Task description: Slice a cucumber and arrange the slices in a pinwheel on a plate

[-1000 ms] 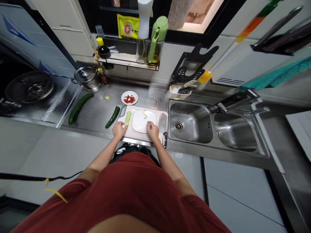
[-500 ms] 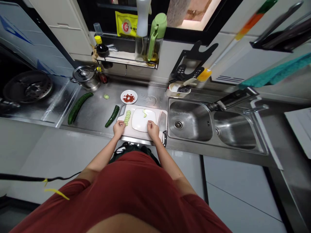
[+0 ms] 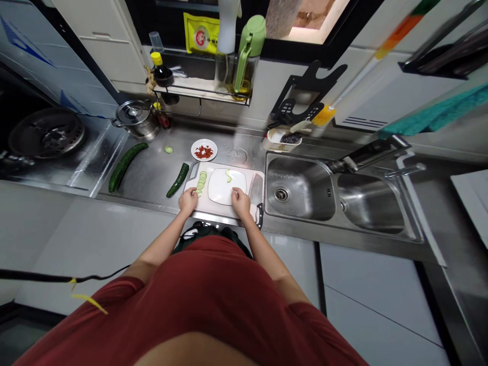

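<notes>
My left hand [image 3: 188,201] is closed in a pinch at the near end of a row of cucumber slices [image 3: 202,179], its fingertips on a slice there. The row lies along the left side of a pale cutting board [image 3: 213,208]. A white square plate [image 3: 219,190] sits on the board, with a few overlapping cucumber slices [image 3: 229,176] near its far edge. Over the plate's right edge my right hand [image 3: 241,203] is closed, thumb and fingers together; whatever is between them is too small to make out. Right of the plate lies a knife [image 3: 256,188], its handle toward me.
Left of the board are a cut cucumber [image 3: 178,180], a whole cucumber [image 3: 125,166] and a cucumber end piece [image 3: 168,149]. Behind stands a small plate [image 3: 194,145] of chopped red pieces. A steel pot [image 3: 139,122] is at the back left, a double sink [image 3: 301,183] at the right.
The view has shifted slightly. Both hands stay in nearly the same places, the left at the slice row and the right over the plate's edge. The slices on the plate look unchanged.
</notes>
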{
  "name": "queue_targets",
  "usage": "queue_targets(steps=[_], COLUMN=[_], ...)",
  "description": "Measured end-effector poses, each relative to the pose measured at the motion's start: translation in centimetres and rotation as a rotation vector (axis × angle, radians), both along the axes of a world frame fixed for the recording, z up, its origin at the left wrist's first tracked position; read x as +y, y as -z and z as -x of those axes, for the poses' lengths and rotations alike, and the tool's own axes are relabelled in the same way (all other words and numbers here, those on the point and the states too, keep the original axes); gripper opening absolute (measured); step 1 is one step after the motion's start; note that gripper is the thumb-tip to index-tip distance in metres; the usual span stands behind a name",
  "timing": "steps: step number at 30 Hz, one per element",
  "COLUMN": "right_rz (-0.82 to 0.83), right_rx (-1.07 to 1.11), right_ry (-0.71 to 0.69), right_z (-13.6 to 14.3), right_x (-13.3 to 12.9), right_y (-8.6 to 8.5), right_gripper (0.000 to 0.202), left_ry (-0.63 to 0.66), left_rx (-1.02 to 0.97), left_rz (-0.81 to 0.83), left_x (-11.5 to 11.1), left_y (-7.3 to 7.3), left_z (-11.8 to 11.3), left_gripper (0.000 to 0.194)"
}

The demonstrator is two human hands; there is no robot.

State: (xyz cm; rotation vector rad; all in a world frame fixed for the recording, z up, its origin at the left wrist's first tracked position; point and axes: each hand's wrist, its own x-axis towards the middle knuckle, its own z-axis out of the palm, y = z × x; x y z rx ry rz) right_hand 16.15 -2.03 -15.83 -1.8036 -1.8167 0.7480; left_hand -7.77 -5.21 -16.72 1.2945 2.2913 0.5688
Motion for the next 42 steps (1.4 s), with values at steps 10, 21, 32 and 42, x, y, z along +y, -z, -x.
queue_targets(steps=[10, 21, 32, 42], right_rz=[-0.017, -0.139, -0.009, -0.012], right_rx=[0.065, 0.475, 0.771, 0.843], right_ry=[0.016, -0.082, -0.142, -0.126], right_z=[-0.1, 2.8, 3.7, 2.5], right_x=[-0.1, 2.7, 3.9, 4.3], right_y=[-0.7, -7.1, -11.1, -12.8], right_gripper=[0.039, 0.036, 0.027, 0.028], left_ry=[0.023, 0.270, 0.166, 0.061], left_rx=[-0.245, -0.800, -0.945, -1.601], left_rz=[-0.130, -0.423, -0.436, 0.221], left_x=[1.0, 4.2, 4.9, 4.7], left_y=[-0.9, -7.9, -10.8, -13.2], left_z=[0.9, -2.3, -5.4, -6.6], left_gripper=[0.034, 0.037, 0.041, 0.054])
